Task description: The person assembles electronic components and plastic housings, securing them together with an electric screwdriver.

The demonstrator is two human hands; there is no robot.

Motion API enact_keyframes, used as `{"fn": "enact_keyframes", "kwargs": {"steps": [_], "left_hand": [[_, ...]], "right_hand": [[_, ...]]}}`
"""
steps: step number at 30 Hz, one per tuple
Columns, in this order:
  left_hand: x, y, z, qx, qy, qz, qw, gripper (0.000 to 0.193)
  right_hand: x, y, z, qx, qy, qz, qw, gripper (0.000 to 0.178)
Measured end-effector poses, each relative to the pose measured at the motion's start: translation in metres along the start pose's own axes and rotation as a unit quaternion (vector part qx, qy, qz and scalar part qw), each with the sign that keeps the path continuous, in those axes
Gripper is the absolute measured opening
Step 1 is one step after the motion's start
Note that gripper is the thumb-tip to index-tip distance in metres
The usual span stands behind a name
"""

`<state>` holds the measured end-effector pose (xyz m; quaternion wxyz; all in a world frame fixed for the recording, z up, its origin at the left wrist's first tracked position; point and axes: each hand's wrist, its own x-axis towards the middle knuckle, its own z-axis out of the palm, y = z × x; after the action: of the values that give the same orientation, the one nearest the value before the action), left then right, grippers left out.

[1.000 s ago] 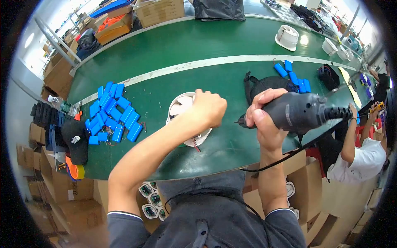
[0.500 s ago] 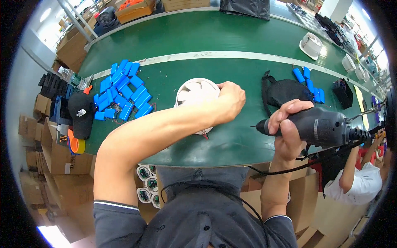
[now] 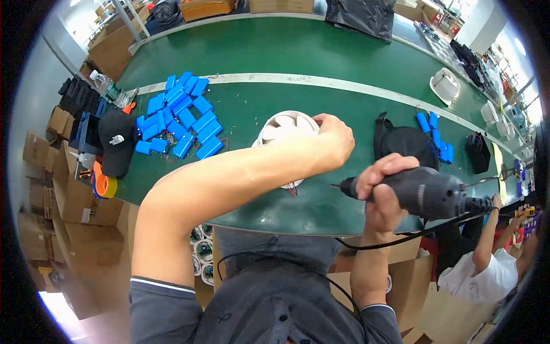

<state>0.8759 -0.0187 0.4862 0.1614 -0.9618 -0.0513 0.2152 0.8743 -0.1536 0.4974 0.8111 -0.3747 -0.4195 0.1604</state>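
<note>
Reaching across the near part of a long green-topped bench (image 3: pixel 275 211), the person's left hand (image 3: pixel 338 143) is at the right side of a round white plastic fan (image 3: pixel 286 123). Its fingers are curled in; whether they grip the rim I can't tell, as the back of the hand hides them. Right hand (image 3: pixel 385 192) closed around a black corded electric screwdriver (image 3: pixel 432 192), thin tip pointing left toward the fan, well apart from it.

Writing: a pale marking on the screwdriver body, too small to read. White lettering and emblem on the front of a black cloth cap (image 3: pixel 117 152) at the bench's left end. Greenish wrap label on a clear plastic bottle (image 3: pixel 109 89), illegible from here. Faint dark marks on the bench's white stripe (image 3: pixel 252 78).

Fan: on the bench in front of the person, curved white blades facing up, lower part covered by the left forearm, thin red and dark wires (image 3: pixel 295 191) at its near edge. Heap of blue rectangular packs (image 3: pixel 186 117) left of it.
</note>
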Motion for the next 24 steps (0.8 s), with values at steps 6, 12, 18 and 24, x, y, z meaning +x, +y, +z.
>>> {"fn": "enact_keyframes", "kwargs": {"steps": [6,12,18,24], "left_hand": [[0.013,-0.005,-0.002,-0.021,-0.024,-0.031,0.999,0.02],[0.021,-0.019,0.005,-0.091,-0.012,0.02,0.996,0.016],[0.006,-0.031,-0.014,-0.142,0.0,0.044,0.989,0.018],[-0.064,-0.115,0.015,-0.209,0.222,-0.033,0.952,0.005]], "right_hand": [[0.007,-0.015,-0.022,0.023,0.032,-0.011,0.999,0.034],[0.006,-0.012,-0.028,0.019,0.022,0.014,0.999,0.035],[0.006,-0.003,-0.02,-0.029,-0.004,-0.001,1.0,0.034],[0.004,0.006,-0.005,0.006,-0.057,0.022,0.998,0.036]]}}
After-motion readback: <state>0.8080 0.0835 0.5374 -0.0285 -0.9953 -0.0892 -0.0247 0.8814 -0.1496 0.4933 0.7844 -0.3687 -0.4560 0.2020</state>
